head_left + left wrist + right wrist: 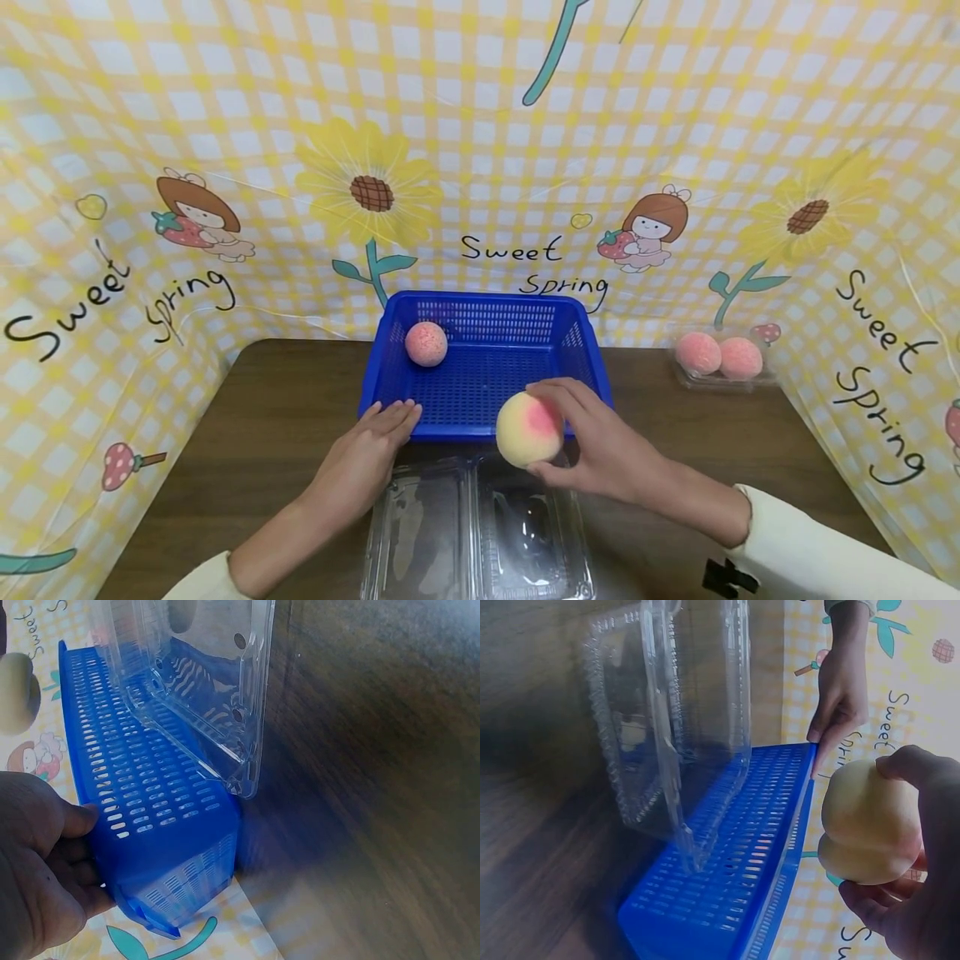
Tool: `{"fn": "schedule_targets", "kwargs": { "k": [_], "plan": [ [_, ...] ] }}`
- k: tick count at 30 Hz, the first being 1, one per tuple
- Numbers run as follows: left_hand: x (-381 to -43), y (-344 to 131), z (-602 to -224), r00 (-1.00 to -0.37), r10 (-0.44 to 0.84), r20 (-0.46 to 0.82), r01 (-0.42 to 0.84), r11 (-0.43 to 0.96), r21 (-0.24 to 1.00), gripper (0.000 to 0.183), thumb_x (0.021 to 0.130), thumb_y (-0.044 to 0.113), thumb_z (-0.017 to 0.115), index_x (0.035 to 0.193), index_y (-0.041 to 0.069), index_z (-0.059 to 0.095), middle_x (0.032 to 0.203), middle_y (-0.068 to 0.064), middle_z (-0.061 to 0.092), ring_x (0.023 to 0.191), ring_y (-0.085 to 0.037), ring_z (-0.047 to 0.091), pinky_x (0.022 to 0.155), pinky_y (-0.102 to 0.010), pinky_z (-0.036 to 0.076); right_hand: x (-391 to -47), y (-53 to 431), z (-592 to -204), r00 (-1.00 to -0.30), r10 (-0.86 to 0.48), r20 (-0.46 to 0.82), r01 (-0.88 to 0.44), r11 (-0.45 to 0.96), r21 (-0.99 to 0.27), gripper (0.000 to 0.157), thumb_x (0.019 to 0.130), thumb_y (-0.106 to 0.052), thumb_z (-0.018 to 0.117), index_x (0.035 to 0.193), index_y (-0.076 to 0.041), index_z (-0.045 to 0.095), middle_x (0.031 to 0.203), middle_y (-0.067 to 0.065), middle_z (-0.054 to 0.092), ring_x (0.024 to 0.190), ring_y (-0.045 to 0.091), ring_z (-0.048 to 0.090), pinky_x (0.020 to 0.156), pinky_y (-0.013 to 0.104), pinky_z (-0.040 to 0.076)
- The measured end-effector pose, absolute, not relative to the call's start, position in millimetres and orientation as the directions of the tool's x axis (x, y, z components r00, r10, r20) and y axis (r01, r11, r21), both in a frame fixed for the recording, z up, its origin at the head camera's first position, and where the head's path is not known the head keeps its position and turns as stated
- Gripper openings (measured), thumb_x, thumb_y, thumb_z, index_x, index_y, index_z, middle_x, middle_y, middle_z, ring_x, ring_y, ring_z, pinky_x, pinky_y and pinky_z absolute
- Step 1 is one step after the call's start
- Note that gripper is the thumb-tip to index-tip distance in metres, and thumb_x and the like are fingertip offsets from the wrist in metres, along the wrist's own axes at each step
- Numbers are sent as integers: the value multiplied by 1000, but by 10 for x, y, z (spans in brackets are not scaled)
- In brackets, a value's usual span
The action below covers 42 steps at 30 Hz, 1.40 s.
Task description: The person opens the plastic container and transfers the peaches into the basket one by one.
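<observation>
My right hand (pixel 600 437) grips a pale yellow peach (pixel 527 429) with a pink blush, holding it above the near rim of the blue plastic basket (pixel 487 429). In the right wrist view a crease runs across the peach (pixel 874 821). My left hand (pixel 360 454) holds the basket's near left corner, the thumb on the outside of the wall in the left wrist view. A speckled pink peach (pixel 426 343) sits inside the basket at the back left. Before the basket lies an opened clear plastic clamshell box (pixel 431 525).
Toward the back right of the dark wooden table (pixel 285 400) stands another clear box (pixel 723 383) with two pink peaches (pixel 699 353) in it. A checked cloth (pixel 480 150) with printed flowers hangs behind and along both sides.
</observation>
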State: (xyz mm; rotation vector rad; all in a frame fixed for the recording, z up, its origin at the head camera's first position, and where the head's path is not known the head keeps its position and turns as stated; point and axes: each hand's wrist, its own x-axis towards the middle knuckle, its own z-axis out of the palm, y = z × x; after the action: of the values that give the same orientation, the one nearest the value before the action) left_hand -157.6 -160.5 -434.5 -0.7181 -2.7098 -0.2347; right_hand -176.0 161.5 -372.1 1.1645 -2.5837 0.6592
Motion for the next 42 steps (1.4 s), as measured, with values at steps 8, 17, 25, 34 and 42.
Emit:
{"fn": "schedule_targets", "kwargs": {
  "k": [8, 17, 25, 34, 42],
  "plan": [
    [-1568, -1602, -4324, -816, 452, 361, 510, 856, 81, 50, 83, -10, 63, 131, 2, 59, 134, -13, 59, 124, -27, 57, 108, -47, 40, -1862, 1575, -3657, -679, -623, 390, -734, 601, -318, 80, 75, -46, 77, 139, -13, 42, 136, 2, 47, 123, 16, 46, 95, 35, 53],
    [-1571, -1595, -4327, -815, 448, 369, 508, 857, 82, 51, 81, -10, 64, 131, 2, 59, 134, -13, 59, 125, -27, 56, 109, -48, 40, -2081, 1507, -3637, -693, -582, 426, -714, 639, -287, 79, 75, -46, 77, 137, -13, 43, 133, 4, 48, 121, 16, 46, 97, 35, 52],
    [-1567, -1601, -4344, -812, 451, 369, 509, 858, 72, 53, 80, -11, 65, 131, 2, 58, 134, -13, 59, 126, -27, 55, 109, -48, 40, -2248, 1423, -3617, -701, -550, 455, -698, 660, -278, 81, 72, -43, 80, 137, -11, 44, 131, 5, 49, 118, 18, 46, 95, 34, 53],
    [-1564, -1596, -4346, -813, 446, 374, 503, 861, 67, 54, 80, -10, 66, 131, 3, 59, 134, -12, 59, 125, -26, 56, 108, -47, 40, -2413, 1295, -3579, -702, -543, 461, -694, 668, -270, 80, 72, -43, 80, 136, -12, 44, 131, 5, 49, 117, 19, 46, 94, 35, 52],
    [-1560, -1591, -4344, -808, 450, 380, 506, 861, 56, 51, 80, -10, 65, 130, 2, 60, 133, -12, 59, 124, -25, 57, 109, -46, 40, -2626, 1187, -3532, -714, -564, 415, -689, 672, -272, 80, 74, -46, 78, 137, -13, 42, 129, 5, 49, 113, 19, 47, 91, 34, 52]
  ]
}}
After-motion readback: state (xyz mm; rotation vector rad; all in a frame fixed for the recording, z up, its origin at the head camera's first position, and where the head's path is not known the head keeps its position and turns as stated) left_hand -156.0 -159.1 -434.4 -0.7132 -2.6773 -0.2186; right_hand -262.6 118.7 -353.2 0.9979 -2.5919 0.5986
